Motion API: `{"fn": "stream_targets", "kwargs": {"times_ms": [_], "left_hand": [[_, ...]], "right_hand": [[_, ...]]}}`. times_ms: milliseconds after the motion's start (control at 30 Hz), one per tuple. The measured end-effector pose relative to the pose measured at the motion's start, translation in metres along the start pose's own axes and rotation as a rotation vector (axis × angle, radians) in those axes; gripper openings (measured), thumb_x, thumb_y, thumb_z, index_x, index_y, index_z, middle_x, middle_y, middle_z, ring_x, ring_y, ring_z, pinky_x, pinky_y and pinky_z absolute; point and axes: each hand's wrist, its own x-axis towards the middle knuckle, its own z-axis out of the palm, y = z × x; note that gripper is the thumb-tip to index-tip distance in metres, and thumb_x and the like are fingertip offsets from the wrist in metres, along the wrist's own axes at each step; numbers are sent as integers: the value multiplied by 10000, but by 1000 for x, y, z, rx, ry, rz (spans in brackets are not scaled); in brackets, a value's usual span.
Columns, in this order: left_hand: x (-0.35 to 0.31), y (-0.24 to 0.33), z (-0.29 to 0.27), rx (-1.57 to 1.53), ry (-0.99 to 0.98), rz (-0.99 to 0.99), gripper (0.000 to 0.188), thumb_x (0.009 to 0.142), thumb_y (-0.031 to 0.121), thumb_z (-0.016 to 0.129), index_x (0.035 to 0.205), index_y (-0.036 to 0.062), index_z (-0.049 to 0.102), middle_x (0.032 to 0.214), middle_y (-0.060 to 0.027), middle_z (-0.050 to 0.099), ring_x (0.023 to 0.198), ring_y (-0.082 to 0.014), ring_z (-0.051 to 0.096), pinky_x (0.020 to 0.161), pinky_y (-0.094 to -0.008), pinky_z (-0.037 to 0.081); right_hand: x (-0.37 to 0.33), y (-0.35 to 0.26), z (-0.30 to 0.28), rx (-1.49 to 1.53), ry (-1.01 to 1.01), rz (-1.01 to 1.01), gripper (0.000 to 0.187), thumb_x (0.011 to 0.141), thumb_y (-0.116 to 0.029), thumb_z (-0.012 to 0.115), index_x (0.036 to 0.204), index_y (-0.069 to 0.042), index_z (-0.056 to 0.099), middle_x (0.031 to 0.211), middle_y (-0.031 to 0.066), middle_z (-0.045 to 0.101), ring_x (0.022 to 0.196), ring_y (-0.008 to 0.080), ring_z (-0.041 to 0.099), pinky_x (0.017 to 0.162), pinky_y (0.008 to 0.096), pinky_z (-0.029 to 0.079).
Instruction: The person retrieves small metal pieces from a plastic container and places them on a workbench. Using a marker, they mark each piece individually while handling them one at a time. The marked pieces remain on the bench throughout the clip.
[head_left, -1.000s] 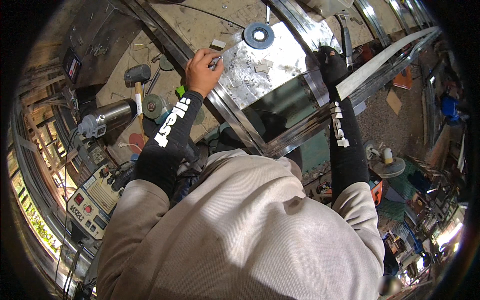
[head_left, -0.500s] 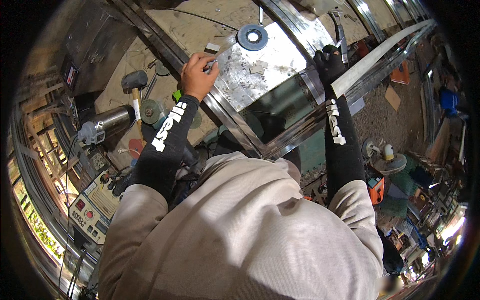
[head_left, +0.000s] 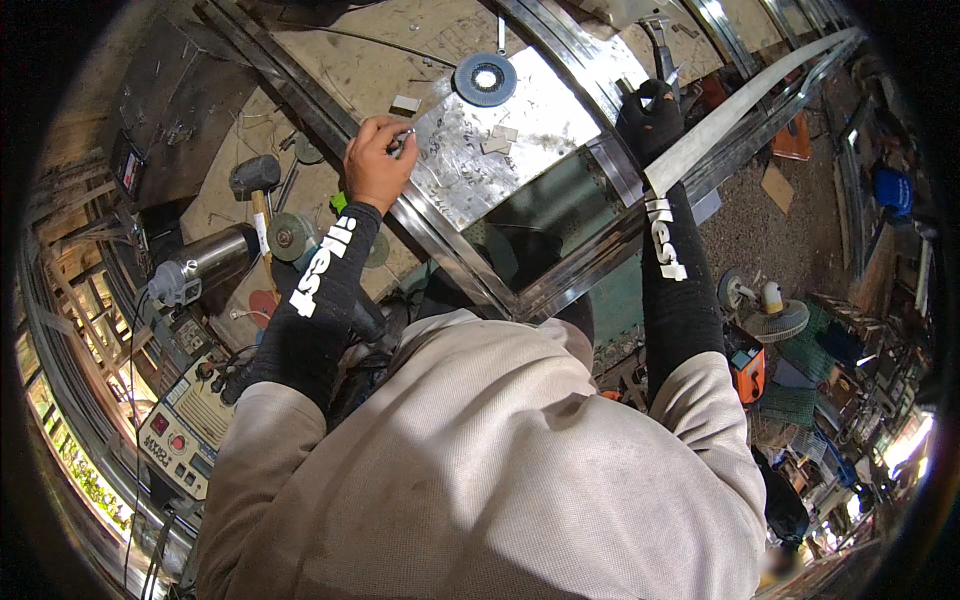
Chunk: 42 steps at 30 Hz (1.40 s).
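My bare left hand [head_left: 380, 165] is over the left metal tube of a welded frame [head_left: 455, 248]. Its fingertips pinch a small, shiny piece [head_left: 403, 141] too small to name. Beside it lies a metal sheet [head_left: 550, 110] with handwritten marks, bearing a dark grinding disc [head_left: 485, 79] and small flat metal pieces [head_left: 497, 140]. My right hand [head_left: 650, 120], in a black glove, is curled at the frame's right side, next to a long pale metal strip [head_left: 745, 108]. What its fingers grip, if anything, I cannot make out. Just beyond that hand stands a metal clamp [head_left: 657, 48].
To the left are a mallet [head_left: 255, 176], an angle grinder [head_left: 295, 237], a steel cylinder [head_left: 215, 260] and a control box [head_left: 183, 425]. On the right, a fan [head_left: 775, 318] and an orange case [head_left: 748, 375] stand among clutter on the floor.
The whole view has shifted slightly, so the frame, sheet and disc appear farther left. My left hand has drawn a little nearer to me, still pinching. My right hand stays by the strip.
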Motion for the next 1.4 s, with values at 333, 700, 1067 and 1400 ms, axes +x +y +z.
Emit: {"fn": "stream_targets", "kwargs": {"times_ms": [333,700,1067,1400], "left_hand": [[0,0,0,-13,-5,-26,192,862,177,816,1036,96,808,1082,-50,715,836,-231,719,817,-381,565],[-1,1,0,-49,-13,-64,200,861,208,823,1038,116,811,1102,-37,718,809,-223,706,845,-391,552],[-1,1,0,-3,-9,-55,203,868,196,818,1046,100,809,1081,-50,712,847,-239,710,818,-382,563],[0,4,-2,23,-7,-37,181,870,124,826,1044,77,806,1071,-59,708,836,-229,730,773,-356,586]], "right_hand": [[2,2,-4,19,-13,9,266,969,-190,689,1153,1,706,891,175,714,834,324,717,776,424,576],[7,4,-5,25,-37,7,268,970,-187,687,1160,1,706,888,170,714,824,312,715,768,418,576],[16,13,-2,47,-63,-2,271,971,-184,684,1167,1,706,884,164,714,814,300,713,759,411,576],[29,25,-1,80,-100,-27,273,972,-182,682,1173,1,706,881,159,714,805,289,711,751,406,575]]}}
